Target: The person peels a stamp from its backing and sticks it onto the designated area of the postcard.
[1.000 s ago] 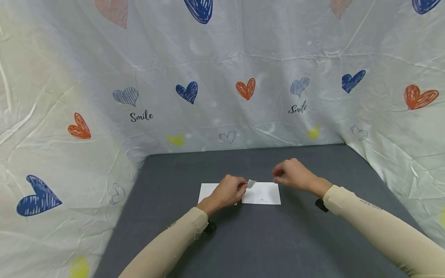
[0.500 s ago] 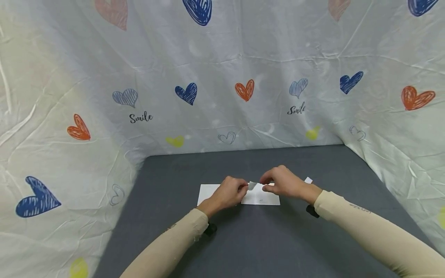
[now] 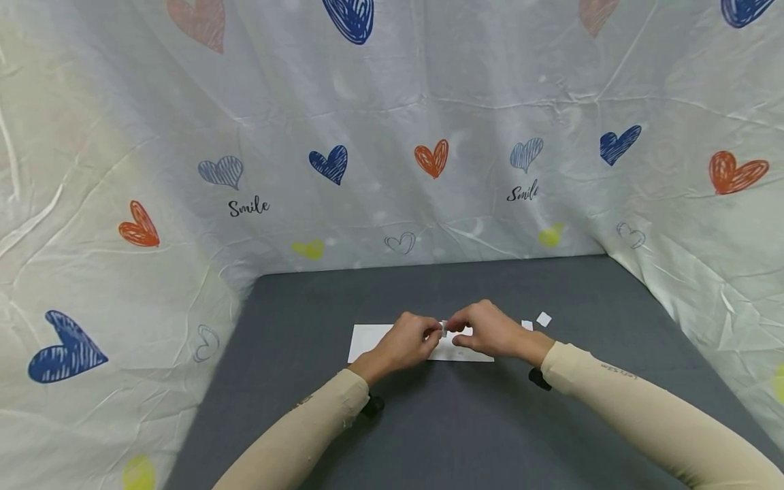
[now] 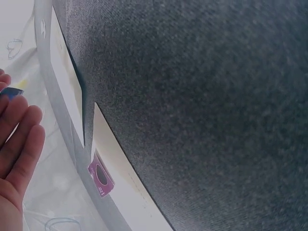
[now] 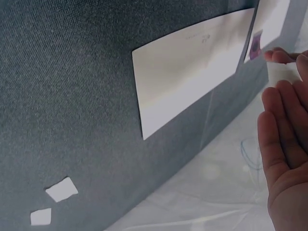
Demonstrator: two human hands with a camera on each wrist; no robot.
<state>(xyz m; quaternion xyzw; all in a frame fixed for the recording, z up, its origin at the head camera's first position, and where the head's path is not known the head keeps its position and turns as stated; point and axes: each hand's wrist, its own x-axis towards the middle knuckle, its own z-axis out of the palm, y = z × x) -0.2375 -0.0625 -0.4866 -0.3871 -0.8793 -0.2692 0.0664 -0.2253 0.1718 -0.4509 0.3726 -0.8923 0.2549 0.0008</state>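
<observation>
My left hand (image 3: 401, 342) pinches a small stamp between thumb and forefinger; its pale back (image 3: 444, 329) shows in the head view. A blue printed face of this stamp (image 4: 12, 92) peeks out at the fingertips in the left wrist view. Close on the right, my right hand (image 3: 492, 331) has its forefinger at the stamp's edge, thumb held apart below. Under the hands lie two white cards side by side, a left card (image 3: 365, 338) and a right card (image 3: 456, 353). On the left card is a purple stamp (image 4: 100, 175) marked 120.
Two small white squares of paper lie right of the cards, one square (image 3: 544, 319) slightly farther out than the other square (image 3: 527, 326). Dark grey cloth (image 3: 441, 422) covers the table. A white curtain (image 3: 367, 204) printed with hearts hangs behind and at both sides.
My right hand has moved left and slightly nearer, to the stamp at my left fingertips. Its shift uncovers the two small white squares. My left hand stays nearly in place.
</observation>
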